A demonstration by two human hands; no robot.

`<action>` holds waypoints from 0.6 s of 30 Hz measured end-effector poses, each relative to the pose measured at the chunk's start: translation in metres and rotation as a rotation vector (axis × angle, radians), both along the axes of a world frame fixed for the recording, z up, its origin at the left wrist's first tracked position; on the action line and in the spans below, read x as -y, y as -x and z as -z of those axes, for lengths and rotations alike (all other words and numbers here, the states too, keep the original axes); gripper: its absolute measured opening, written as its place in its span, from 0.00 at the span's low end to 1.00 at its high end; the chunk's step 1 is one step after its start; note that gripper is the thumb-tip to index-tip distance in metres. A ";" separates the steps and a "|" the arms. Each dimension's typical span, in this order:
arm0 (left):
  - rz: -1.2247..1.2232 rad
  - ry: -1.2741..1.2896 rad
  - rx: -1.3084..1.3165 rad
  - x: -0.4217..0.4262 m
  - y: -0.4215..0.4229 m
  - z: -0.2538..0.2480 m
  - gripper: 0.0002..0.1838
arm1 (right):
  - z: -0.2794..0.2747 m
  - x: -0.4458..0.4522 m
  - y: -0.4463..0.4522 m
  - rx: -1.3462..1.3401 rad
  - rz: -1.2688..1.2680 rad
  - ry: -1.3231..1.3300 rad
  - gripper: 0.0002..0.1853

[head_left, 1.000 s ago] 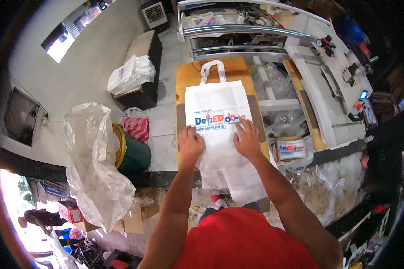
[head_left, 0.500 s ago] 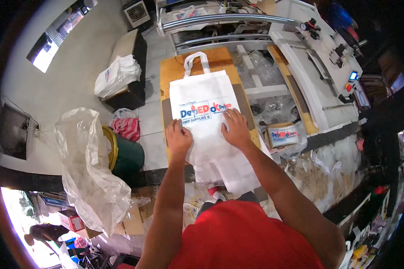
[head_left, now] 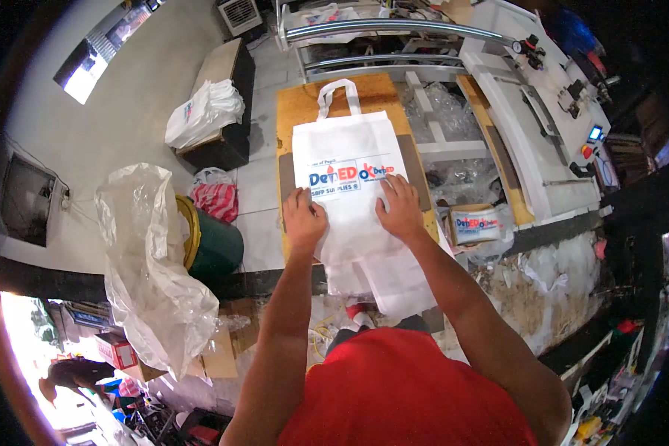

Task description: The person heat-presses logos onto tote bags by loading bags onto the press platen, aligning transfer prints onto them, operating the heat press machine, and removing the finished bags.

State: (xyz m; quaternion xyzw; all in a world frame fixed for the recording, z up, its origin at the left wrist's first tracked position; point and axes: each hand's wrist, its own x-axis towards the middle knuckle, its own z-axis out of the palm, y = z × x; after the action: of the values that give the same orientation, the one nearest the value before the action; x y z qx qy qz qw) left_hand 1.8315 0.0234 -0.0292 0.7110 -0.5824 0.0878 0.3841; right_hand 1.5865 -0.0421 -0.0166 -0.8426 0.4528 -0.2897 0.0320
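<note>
A white printed tote bag lies flat on a wooden board, its handle loop pointing away from me. My left hand rests on the bag's left edge, below the print, with its fingers bent and slightly apart. On the right side, my right hand lies on the bag with its fingers spread, just under the smaller print. White fabric hangs over the board's near edge, below the hands.
White bags are piled on a bench at the left. Nearer are a green bin and a large clear plastic sheet. A white machine stands right, beside a box of printed pieces. Metal bars cross behind the board.
The view has shifted slightly. Both hands stay on the bag at its sides, with the left fingers a little more spread than half a second ago.
</note>
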 end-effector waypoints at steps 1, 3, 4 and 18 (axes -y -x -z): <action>-0.003 -0.011 -0.001 0.000 0.000 -0.001 0.21 | 0.000 0.000 0.000 0.000 0.000 0.000 0.25; -0.006 -0.016 -0.005 0.000 0.000 -0.001 0.21 | 0.000 0.000 0.000 0.002 -0.004 0.000 0.25; -0.008 -0.022 -0.009 0.000 0.000 -0.001 0.21 | 0.000 0.000 0.000 0.002 -0.004 0.001 0.25; -0.019 0.000 0.020 0.000 -0.001 0.001 0.21 | 0.002 0.000 0.000 0.023 -0.007 0.019 0.25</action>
State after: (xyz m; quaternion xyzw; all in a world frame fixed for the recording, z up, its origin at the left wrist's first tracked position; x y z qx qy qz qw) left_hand 1.8326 0.0233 -0.0302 0.7154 -0.5795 0.0986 0.3776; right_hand 1.5867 -0.0421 -0.0184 -0.8410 0.4469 -0.3035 0.0301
